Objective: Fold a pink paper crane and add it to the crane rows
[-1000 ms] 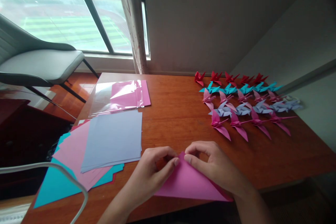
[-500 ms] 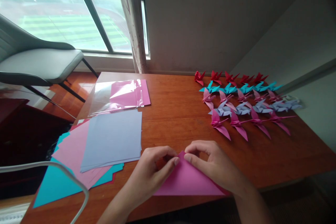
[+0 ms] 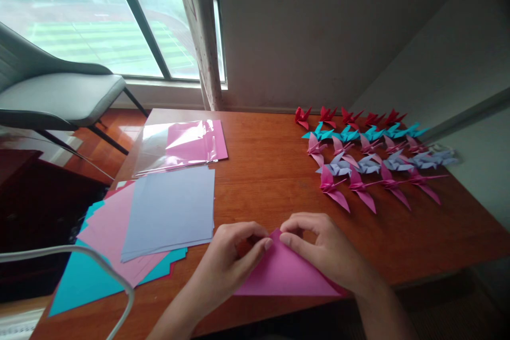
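Hands, two, bare. Left hand [image 3: 235,252]: thumb and forefinger closed together at the left side of the top corner of a pink sheet [image 3: 289,276], the paper being pinched there. Right hand [image 3: 319,244]: thumb and forefinger likewise closed on the right side of the same corner. Pink sheet: shown as a triangle, its point directed away from the person, its long edge laid along the near edge of a brown wooden table [image 3: 263,170]; the left corner is hidden by the left hand, and a darker strip of paper is seen along the right side.

Paper birds, set out in rows at the far right of the table: red birds [image 3: 303,117], five, placed farthest back; turquoise birds [image 3: 373,134], one row; light pink birds [image 3: 364,144], one row; pale lavender birds [image 3: 368,164], one row; bright pink birds [image 3: 360,188], four, placed nearest the hands.

Loose paper, left side: pale lavender sheets [image 3: 171,212] are laid uppermost, overlapping light pink sheets [image 3: 107,234], with turquoise sheets [image 3: 79,281] fanned out underneath. Behind these is placed a clear plastic sleeve [image 3: 151,149], partly filled with pink paper [image 3: 221,141]. A white cable [image 3: 51,250] is seen curving across the lower left. Beyond the table: a chair [image 3: 59,95], beside a window [image 3: 79,26].
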Demonstrator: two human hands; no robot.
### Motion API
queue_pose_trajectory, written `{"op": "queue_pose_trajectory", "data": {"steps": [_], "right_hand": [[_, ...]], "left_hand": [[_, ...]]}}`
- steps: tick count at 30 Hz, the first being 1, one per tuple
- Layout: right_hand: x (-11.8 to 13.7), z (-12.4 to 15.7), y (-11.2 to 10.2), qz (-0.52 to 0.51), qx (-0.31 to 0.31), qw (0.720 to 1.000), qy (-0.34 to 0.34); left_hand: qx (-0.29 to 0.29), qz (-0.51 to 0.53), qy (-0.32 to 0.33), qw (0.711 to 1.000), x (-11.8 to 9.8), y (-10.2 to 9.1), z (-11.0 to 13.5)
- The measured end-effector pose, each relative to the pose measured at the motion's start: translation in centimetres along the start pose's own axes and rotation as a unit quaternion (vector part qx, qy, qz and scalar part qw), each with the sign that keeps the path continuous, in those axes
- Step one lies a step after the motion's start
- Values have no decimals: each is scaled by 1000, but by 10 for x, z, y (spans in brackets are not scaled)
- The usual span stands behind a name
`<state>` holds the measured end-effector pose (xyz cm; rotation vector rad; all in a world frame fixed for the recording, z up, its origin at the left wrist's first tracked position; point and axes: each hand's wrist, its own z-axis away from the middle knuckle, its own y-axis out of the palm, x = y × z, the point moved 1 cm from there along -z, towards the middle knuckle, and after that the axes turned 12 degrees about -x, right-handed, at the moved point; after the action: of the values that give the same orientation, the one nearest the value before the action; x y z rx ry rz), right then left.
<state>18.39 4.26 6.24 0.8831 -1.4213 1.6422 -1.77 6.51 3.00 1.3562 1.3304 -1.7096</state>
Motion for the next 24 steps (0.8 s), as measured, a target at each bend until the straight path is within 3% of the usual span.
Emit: {"op": "queue_pose_trajectory", "data": {"steps": [15, 24], "right_hand": [[1, -2, -1, 47, 11, 998, -36], [-13, -13, 7, 93, -20, 991, -91]], "left_hand": [[9, -50, -2, 999, 2, 2, -1], [-4, -155, -3, 988, 10, 5, -8]]}}
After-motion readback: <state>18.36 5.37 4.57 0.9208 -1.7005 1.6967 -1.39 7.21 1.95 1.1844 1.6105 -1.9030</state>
